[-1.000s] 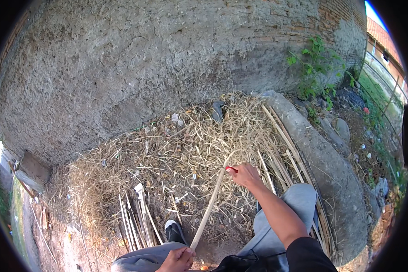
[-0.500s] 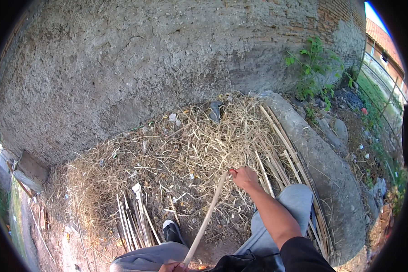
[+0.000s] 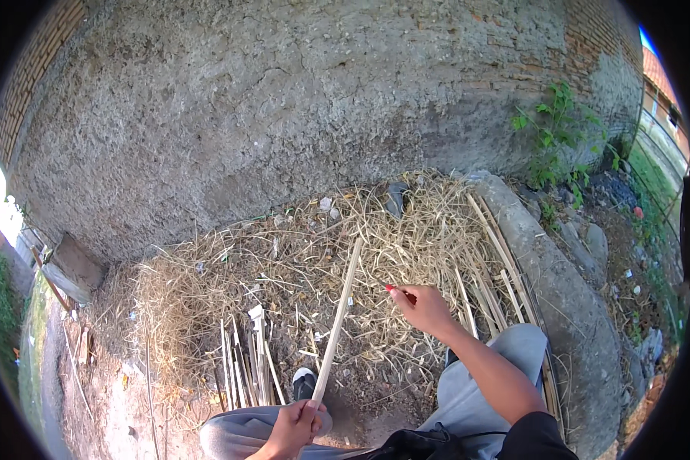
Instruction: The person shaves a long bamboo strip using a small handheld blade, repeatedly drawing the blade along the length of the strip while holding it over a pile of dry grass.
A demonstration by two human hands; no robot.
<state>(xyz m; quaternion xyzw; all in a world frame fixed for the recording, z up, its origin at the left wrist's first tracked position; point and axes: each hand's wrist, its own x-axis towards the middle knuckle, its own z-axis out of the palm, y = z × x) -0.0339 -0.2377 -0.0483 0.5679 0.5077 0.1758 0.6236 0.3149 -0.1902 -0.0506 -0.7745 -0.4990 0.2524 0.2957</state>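
Observation:
My left hand [image 3: 293, 428] is closed round the lower end of a long, pale bamboo strip [image 3: 340, 316]. The strip slants up and slightly right, its far end free above the shavings. My right hand [image 3: 425, 309] is to the right of the strip and apart from it. Its fingers are curled round a small red-ended tool [image 3: 391, 288], mostly hidden in the fist. Below and around both hands lie many thin, pale shavings [image 3: 406, 253] on the ground.
A bundle of split strips [image 3: 245, 368] lies left of my shoe [image 3: 304, 381]. More long strips [image 3: 506, 245] rest along a concrete ledge [image 3: 567, 307] on the right. A rough wall [image 3: 284, 115] rises behind, with a leafy plant [image 3: 556, 134] and a dark scrap [image 3: 395, 199] near its foot.
My left hand has come up and further into view with the strip, which now stands steeper. My right hand has moved away from the strip's far end, to the right. The view has shifted slightly.

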